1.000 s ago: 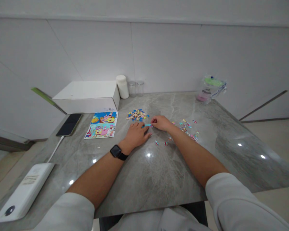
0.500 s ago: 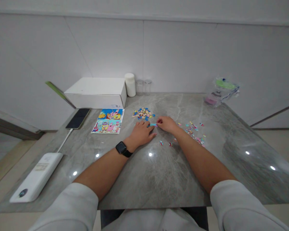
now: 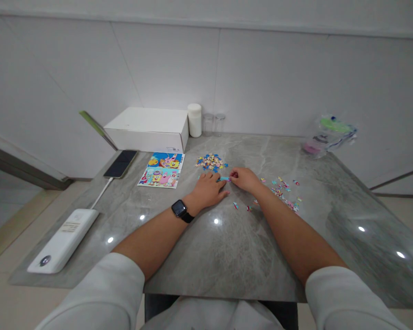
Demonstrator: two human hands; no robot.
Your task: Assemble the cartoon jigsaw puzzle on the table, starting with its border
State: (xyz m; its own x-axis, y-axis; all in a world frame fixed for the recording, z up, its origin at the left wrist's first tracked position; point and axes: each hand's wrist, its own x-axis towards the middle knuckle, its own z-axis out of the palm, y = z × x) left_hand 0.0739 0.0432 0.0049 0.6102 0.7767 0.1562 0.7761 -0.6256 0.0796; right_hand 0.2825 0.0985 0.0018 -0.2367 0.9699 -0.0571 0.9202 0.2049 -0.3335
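Note:
A short strip of joined light-blue jigsaw pieces lies on the table between my hands. My left hand rests flat at its left end, fingers stretched out and partly covering it. At the strip's right end, my right hand is closed in a pinch on a small jigsaw piece, mostly hidden by the fingertips. Beyond the hands is a heap of blue and yellow jigsaw pieces. More pink and teal jigsaw pieces are scattered right of my right forearm, and a few loose ones lie nearer me.
A cartoon picture sheet lies left of the heap. Behind it stand a white box, a white bottle and two clear glasses. A phone is cabled to a white power bank. A plastic bag sits back right.
The whole view has shifted slightly, so things appear further right. Both hands stay at the strip in nearly the same pose.

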